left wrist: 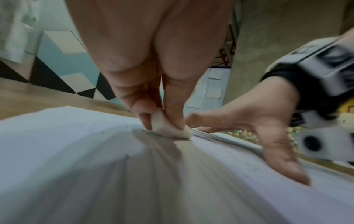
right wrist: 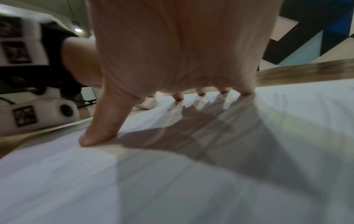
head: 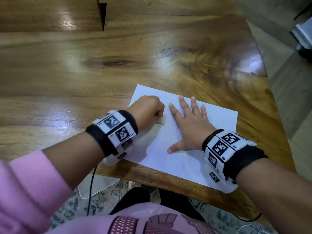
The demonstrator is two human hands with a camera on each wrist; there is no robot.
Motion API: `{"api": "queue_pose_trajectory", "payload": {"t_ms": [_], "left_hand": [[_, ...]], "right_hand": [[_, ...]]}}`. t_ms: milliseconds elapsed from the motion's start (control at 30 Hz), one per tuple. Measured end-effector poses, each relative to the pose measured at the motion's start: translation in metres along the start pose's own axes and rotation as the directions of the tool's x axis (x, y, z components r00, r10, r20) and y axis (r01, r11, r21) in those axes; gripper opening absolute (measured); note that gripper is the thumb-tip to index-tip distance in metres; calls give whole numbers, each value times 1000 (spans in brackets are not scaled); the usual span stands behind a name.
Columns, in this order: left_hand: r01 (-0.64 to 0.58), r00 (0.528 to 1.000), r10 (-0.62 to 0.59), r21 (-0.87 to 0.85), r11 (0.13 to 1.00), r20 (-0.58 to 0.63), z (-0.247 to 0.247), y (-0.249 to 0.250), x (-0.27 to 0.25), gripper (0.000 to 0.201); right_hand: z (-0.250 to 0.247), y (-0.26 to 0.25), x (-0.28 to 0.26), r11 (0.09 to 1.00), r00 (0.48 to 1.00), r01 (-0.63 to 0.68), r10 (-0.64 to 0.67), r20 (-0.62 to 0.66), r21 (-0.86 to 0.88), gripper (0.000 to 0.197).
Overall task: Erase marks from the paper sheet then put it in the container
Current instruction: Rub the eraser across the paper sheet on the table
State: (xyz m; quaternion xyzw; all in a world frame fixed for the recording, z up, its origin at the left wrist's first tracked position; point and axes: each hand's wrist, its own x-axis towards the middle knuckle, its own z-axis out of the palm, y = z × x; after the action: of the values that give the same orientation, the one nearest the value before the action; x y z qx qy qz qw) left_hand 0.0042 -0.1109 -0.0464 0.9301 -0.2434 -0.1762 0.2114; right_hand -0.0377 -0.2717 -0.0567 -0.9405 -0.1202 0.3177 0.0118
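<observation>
A white paper sheet [head: 194,149] lies near the front edge of the wooden table [head: 84,73]. My left hand [head: 148,112] pinches a small white eraser [left wrist: 170,128] and presses it onto the sheet's left part, beside a short dark pencil mark [head: 161,123]. In the left wrist view the eraser sits between thumb and fingers, touching the paper [left wrist: 76,151]. My right hand [head: 189,125] lies flat on the sheet with its fingers spread. The right wrist view shows its thumb and fingertips pressing on the paper [right wrist: 191,181]. Faint pencil traces show to the right. No container is in view.
The table's right edge [head: 270,98] curves away close to the sheet, with floor beyond it. A white flat object [head: 96,184] and a black cable [head: 91,191] lie below the table's front edge. A dark notch [head: 103,14] sits at the table's far side.
</observation>
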Motion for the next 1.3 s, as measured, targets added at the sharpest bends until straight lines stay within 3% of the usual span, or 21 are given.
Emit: {"api": "queue_pose_trajectory", "payload": {"t_ms": [67, 233, 433, 500, 667, 900, 1100, 1300], "left_hand": [[2, 1000, -2, -4, 1000, 30, -1, -3, -2, 5], [-66, 956, 67, -14, 998, 286, 8, -13, -53, 9], [-10, 1000, 10, -11, 1000, 13, -5, -11, -2, 3], [4, 1000, -4, -19, 1000, 28, -4, -13, -8, 3], [-26, 975, 36, -45, 999, 220, 6, -18, -58, 6], [35, 999, -33, -34, 999, 41, -6, -10, -10, 3], [-10, 980, 9, 5, 1000, 199, 1, -22, -57, 13], [21, 980, -27, 32, 999, 195, 1, -19, -56, 12]], "right_hand": [[-1, 0, -1, 1000, 1000, 1, -1, 4, 5, 135], [-1, 0, -1, 1000, 1000, 0, -1, 10, 22, 135], [-2, -1, -1, 1000, 1000, -3, 3, 18, 6, 135], [-3, -1, -1, 1000, 1000, -4, 4, 23, 10, 135], [-3, -2, -3, 1000, 1000, -6, 6, 26, 15, 134], [-2, -2, -1, 1000, 1000, -9, 9, 25, 0, 135], [-5, -3, -2, 1000, 999, -14, 13, 34, 22, 135], [-11, -16, -5, 1000, 1000, 17, -18, -25, -18, 131]]}}
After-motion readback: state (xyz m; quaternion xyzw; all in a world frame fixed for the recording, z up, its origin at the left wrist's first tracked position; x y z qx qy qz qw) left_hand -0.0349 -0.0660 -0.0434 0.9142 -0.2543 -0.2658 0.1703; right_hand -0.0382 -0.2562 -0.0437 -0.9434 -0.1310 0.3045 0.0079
